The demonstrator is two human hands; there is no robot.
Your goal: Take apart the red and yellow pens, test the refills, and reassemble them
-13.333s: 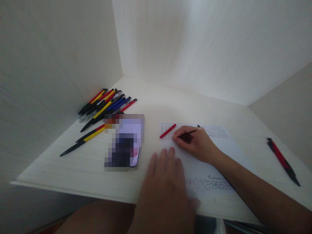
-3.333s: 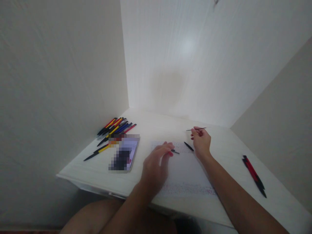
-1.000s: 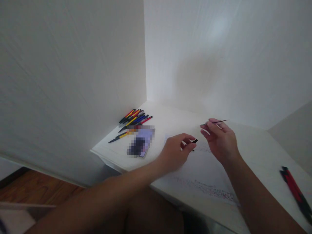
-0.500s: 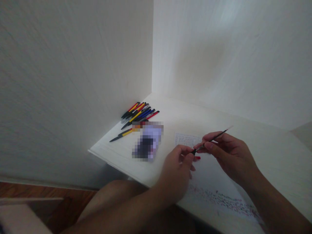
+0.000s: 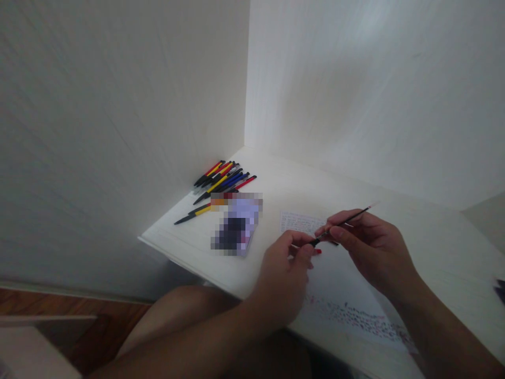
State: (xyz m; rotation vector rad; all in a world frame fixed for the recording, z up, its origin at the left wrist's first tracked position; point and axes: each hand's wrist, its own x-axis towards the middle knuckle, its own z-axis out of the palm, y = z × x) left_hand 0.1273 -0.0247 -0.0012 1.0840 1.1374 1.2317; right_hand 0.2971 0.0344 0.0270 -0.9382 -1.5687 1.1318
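Observation:
My right hand (image 5: 374, 252) pinches a thin pen refill (image 5: 357, 214), dark with a pale far end that slants up to the right. The thumb and finger of my left hand (image 5: 286, 279) close on a small black pen tip (image 5: 314, 242), which meets the refill's lower end. A red end piece (image 5: 319, 251) shows beside the left fingers; the rest of it is hidden. Below the right fingers a short dark end pokes out, its kind unclear. Both hands are over a white paper sheet (image 5: 339, 279) with rows of handwriting.
Several red, yellow, blue and black pens (image 5: 224, 181) lie in a pile by the left wall. In front of them is a blurred-out flat item (image 5: 236, 226). The white table (image 5: 442, 252) meets walls at the back and left. A dark object (image 5: 500, 288) shows at the right edge.
The view has shifted slightly, bringing a dark object in at the right edge. Both hands keep nearly the same pose; the red piece shows a little nearer the left fingers.

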